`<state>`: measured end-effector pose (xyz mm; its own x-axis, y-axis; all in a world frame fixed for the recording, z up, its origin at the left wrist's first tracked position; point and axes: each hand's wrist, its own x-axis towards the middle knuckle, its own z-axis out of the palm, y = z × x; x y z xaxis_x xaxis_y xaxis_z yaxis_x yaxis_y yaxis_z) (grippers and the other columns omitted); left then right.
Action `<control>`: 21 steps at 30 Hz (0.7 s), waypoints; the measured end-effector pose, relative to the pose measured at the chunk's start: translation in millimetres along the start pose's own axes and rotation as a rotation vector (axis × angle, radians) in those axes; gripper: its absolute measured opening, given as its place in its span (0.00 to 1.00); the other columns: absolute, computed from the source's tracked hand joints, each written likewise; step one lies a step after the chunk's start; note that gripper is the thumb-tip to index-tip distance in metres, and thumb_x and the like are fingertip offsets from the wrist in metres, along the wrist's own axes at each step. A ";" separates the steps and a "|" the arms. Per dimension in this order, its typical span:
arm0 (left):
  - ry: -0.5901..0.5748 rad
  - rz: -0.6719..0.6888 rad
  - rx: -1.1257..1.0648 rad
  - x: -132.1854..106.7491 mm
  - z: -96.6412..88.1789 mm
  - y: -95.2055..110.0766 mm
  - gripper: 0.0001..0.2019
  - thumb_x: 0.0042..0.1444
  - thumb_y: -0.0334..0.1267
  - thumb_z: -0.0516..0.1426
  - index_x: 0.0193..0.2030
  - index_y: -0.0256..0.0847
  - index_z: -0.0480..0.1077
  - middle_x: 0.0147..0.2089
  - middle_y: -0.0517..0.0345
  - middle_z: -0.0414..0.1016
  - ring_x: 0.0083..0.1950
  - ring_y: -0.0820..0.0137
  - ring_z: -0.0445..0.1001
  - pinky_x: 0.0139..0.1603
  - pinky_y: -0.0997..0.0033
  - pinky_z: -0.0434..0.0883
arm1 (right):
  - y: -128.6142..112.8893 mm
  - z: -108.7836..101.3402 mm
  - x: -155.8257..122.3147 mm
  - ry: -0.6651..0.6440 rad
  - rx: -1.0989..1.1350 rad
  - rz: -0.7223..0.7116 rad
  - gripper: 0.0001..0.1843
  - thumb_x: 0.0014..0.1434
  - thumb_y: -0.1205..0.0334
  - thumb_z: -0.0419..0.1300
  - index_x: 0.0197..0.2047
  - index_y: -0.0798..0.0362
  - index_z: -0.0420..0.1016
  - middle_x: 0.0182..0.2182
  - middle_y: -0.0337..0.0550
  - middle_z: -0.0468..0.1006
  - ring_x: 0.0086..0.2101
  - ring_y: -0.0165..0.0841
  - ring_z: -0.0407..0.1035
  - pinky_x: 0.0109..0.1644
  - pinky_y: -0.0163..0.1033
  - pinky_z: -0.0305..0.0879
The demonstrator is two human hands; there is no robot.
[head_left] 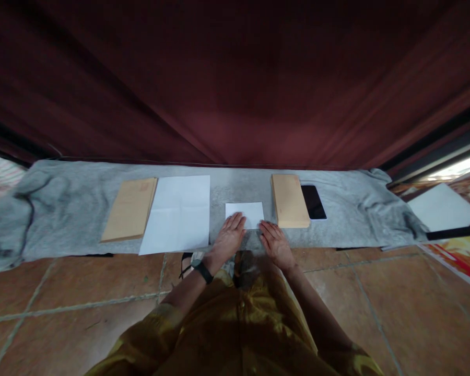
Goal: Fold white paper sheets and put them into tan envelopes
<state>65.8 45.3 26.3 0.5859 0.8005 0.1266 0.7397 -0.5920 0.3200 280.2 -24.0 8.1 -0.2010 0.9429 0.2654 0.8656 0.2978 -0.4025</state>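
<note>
A small white folded sheet of paper [246, 210] lies on the grey cloth in front of me. My left hand [231, 233] rests on its left part with the fingers stretched out and flat. At the paper's lower right corner, my right hand [274, 242] lies with its fingers extended, the tips touching the edge. To the left are a stack of white paper sheets [179, 211] with faint creases and a stack of brown envelopes [129, 210]. Right of the folded paper sits another stack of brown envelopes [290, 201].
A dark-screened phone [314, 202] lies beside the right envelope stack. The grey cloth [360, 209] covers a long narrow surface, rumpled at both ends. A dark red curtain [235, 94] hangs behind it. Tiled floor [348, 308] lies below, with a colourful printed sheet [460, 258] at far right.
</note>
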 end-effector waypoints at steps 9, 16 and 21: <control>0.070 -0.141 0.000 12.0 15.0 9.9 0.32 0.69 0.44 0.49 0.74 0.29 0.51 0.76 0.33 0.54 0.78 0.53 0.49 0.75 0.46 0.55 | -1.0 3.7 0.3 0.026 -0.017 0.000 0.25 0.74 0.59 0.47 0.69 0.53 0.66 0.64 0.52 0.72 0.64 0.43 0.64 0.70 0.57 0.60; 0.067 -0.180 -0.003 30.9 22.7 4.7 0.32 0.70 0.45 0.48 0.74 0.26 0.51 0.76 0.31 0.53 0.79 0.51 0.48 0.75 0.46 0.55 | -1.2 6.0 0.7 0.043 -0.017 0.001 0.24 0.74 0.59 0.47 0.68 0.53 0.67 0.63 0.51 0.72 0.63 0.43 0.65 0.70 0.56 0.60; 0.032 -0.187 0.011 36.4 21.8 2.7 0.33 0.70 0.46 0.49 0.73 0.23 0.51 0.76 0.28 0.51 0.79 0.51 0.47 0.76 0.47 0.53 | -0.8 7.4 0.2 0.041 -0.022 0.008 0.24 0.74 0.59 0.46 0.68 0.53 0.66 0.63 0.51 0.72 0.64 0.43 0.65 0.70 0.56 0.60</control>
<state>96.4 70.8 11.3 0.4267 0.8993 0.0959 0.8387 -0.4332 0.3301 276.0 -22.9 2.0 -0.1752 0.9382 0.2985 0.8769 0.2865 -0.3859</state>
